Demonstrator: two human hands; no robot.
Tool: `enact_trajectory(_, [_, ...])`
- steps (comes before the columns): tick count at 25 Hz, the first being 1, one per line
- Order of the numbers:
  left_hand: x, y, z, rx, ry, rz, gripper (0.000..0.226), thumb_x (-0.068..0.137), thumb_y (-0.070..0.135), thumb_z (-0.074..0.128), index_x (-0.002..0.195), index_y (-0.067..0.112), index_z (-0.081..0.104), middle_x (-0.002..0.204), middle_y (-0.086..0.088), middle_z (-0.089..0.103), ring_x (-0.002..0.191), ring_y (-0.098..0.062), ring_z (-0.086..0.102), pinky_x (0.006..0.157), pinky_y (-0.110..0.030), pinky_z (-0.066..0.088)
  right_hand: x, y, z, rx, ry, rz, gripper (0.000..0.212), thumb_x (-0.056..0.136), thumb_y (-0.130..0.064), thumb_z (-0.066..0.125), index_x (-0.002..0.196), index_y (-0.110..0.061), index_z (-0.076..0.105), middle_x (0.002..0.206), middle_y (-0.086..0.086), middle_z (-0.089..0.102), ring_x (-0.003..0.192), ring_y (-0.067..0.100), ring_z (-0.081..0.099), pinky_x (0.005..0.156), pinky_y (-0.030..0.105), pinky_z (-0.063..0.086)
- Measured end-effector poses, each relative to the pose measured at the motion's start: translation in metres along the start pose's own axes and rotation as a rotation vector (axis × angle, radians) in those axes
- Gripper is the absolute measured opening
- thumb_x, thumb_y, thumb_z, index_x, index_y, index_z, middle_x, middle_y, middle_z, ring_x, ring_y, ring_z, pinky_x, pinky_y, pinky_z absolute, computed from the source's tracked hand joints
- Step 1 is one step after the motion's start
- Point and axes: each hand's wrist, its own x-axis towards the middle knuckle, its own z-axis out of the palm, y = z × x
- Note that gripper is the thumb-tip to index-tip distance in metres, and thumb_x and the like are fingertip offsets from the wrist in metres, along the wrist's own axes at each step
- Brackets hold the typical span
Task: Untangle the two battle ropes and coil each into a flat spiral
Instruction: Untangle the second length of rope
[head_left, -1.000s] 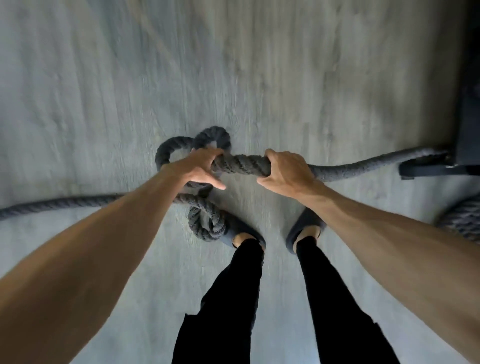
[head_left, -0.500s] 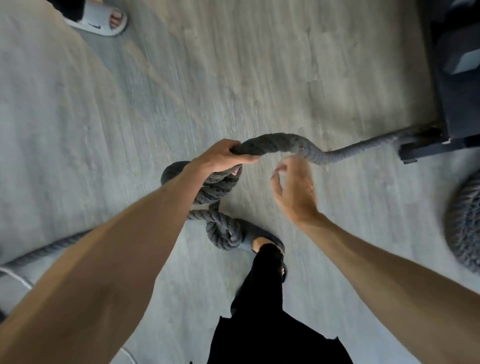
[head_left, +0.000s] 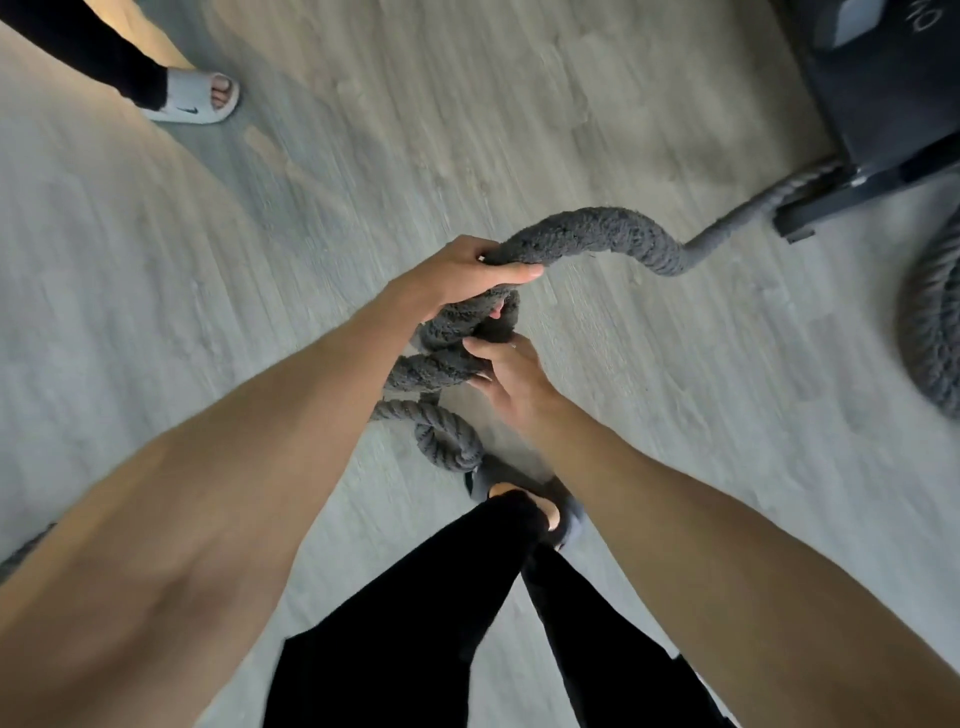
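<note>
The step now is getting the tangle out. The left hand (head_left: 457, 273) grips the rope (head_left: 597, 231) from above and holds it up, just over the knot (head_left: 452, 332). The right hand (head_left: 511, 382) is at the knot's right side. Its thumb is on top of one loop and its fingers are under it, so it looks to be pinching that loop, though it is a bit blurred. Next, I think, that loop has to be pulled loose and the rope fed back through it. The left hand should give slack, or the knot may bite harder. This rope is not coiled yet.

The rope is thick, dark grey, twisted and fuzzy. From above the knot it humps up and runs off to the right, to a black stand (head_left: 883, 104). Below the knot a small loop lies on the floor (head_left: 363, 156) by a shoe (head_left: 493, 475). Far right of the knot is a coil (head_left: 930, 332), maybe the other rope.
</note>
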Motion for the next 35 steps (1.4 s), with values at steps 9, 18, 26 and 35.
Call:
enact_trajectory(9, [0.01,-0.036,0.045,0.306,-0.044,0.05,0.052,0.089,0.064,0.055,0.096,0.013,0.056,0.089,-0.007,0.055,0.082,-0.021,0.057,0.071,-0.031,0.039,-0.006,0.042,-0.01,0.171,0.428,0.052,0.029,0.077,-0.027,0.062,0.1,-0.01,0.055,0.098,0.011,0.061,0.085,0.026,0.059,0.068,0.035,0.048])
enact_trajectory(18, [-0.008,-0.085,0.0,0.565,-0.042,0.091,0.056,0.084,0.023,0.072,0.132,0.01,0.045,0.127,-0.011,0.055,0.116,-0.029,0.056,0.08,-0.031,0.045,-0.011,0.113,-0.006,-0.053,0.692,-0.137,0.039,0.079,-0.032,0.083,0.09,-0.005,0.057,0.079,0.018,0.072,0.067,0.03,0.069,0.071,0.056,0.062])
enact_trajectory(26, [-0.034,-0.132,0.018,0.333,0.093,-0.005,0.051,0.084,0.023,0.073,0.125,0.008,0.045,0.124,-0.011,0.058,0.109,-0.028,0.06,0.089,-0.037,0.051,-0.087,0.203,-0.029,0.283,0.646,-0.028,0.041,0.083,-0.039,0.082,0.101,-0.004,0.069,0.088,0.018,0.074,0.071,0.029,0.07,0.078,0.043,0.063])
enact_trajectory(35, [-0.121,-0.202,0.053,0.798,-0.491,0.095,0.071,0.093,0.074,0.026,0.141,0.028,0.052,0.13,-0.002,0.064,0.129,-0.023,0.052,0.108,-0.037,0.036,-0.177,0.326,-0.057,0.802,0.317,-0.111,0.054,0.092,-0.042,0.069,0.129,-0.006,0.052,0.077,0.006,0.06,0.06,0.012,0.058,0.053,0.023,0.055])
